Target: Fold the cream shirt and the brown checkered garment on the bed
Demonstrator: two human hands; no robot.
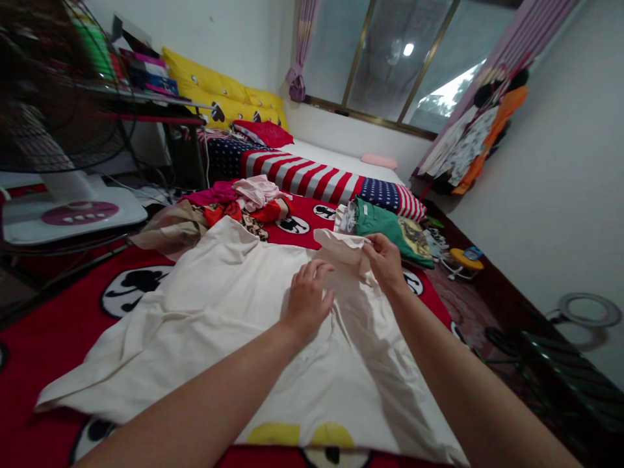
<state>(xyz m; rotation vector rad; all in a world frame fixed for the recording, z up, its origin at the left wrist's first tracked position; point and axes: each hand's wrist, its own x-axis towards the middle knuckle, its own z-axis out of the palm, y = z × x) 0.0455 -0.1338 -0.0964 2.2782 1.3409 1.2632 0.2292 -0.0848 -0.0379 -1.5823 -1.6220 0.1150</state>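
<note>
A cream-white shirt (214, 305) lies spread over a red blanket with black-and-white round patterns. Some yellow print shows along its near edge. My right hand (385, 260) pinches the shirt's far edge and holds part of it raised off the blanket. Just left of it, my left hand (309, 299) hovers over or rests lightly on the fabric; its fingers are curved and apart, with nothing between them. The shirt's underside is hidden.
Rumpled clothes (244, 201) lie beyond the shirt, left of centre. A folded green garment (385, 224) sits at the far right of the red blanket (39, 351). An electric fan (73, 201) stands at left, a yellow stool (465, 260) at right, and a bed (312, 175) behind.
</note>
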